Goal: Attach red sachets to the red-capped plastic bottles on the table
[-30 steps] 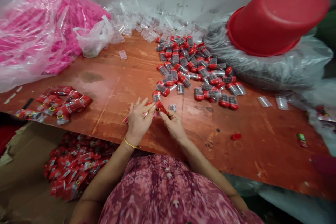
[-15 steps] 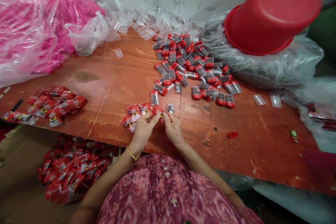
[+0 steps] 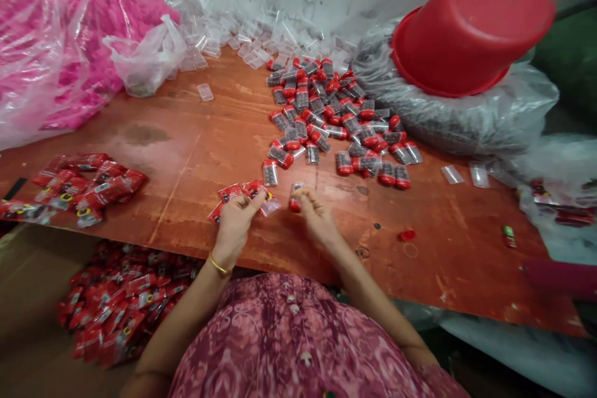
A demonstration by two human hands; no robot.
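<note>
My left hand (image 3: pixel 234 222) is closed, pinching a small red and clear packet (image 3: pixel 263 197) at the end of a short row of red packets (image 3: pixel 228 194) on the wooden table (image 3: pixel 196 149). My right hand (image 3: pixel 314 211) is closed on a small clear vial with a red cap (image 3: pixel 294 195), just right of the packets. A heap of the same red-capped vials (image 3: pixel 326 115) lies beyond both hands.
A big pink-filled plastic bag (image 3: pixel 51 43) sits at the far left, clear empty vials (image 3: pixel 233 37) along the wall, an upturned red basin (image 3: pixel 471 28) on a grey sack at the right. Filled red packets (image 3: pixel 79 183) lie at the left edge and in a box (image 3: pixel 116 305) below.
My hands have come apart: the left stays on the packet while the right has moved right and taken hold of a vial. The view has drifted slightly.
</note>
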